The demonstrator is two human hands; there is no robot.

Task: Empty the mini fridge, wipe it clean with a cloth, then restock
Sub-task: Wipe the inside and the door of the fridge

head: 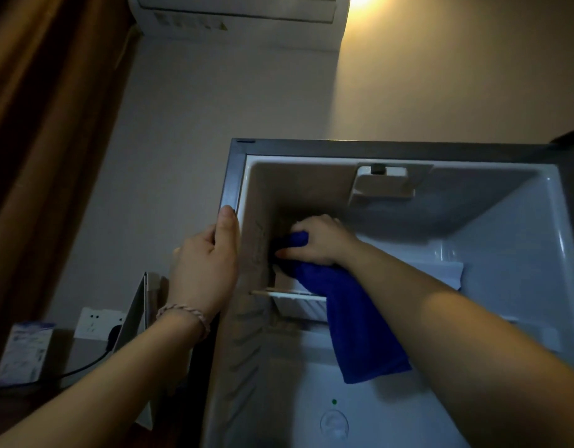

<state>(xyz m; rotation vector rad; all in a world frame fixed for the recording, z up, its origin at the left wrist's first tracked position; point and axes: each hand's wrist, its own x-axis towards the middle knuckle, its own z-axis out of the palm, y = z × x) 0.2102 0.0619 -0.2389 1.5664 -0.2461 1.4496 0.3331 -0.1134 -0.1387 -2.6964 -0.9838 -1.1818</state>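
Wiping step now, by the look of it. Right hand [318, 240] bunched round blue cloth [353, 318], deep inside open mini fridge [521, 221] by left wall. Left hand [208, 270] gripping fridge's left edge. Next, likely: rub along walls, then white shelf [295, 295].

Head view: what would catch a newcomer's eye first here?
The blue cloth stands out, gripped by the right hand against the upper left inner wall of the open mini fridge and hanging down. The left hand holds the fridge's left edge. A lamp glow lights the wall above.
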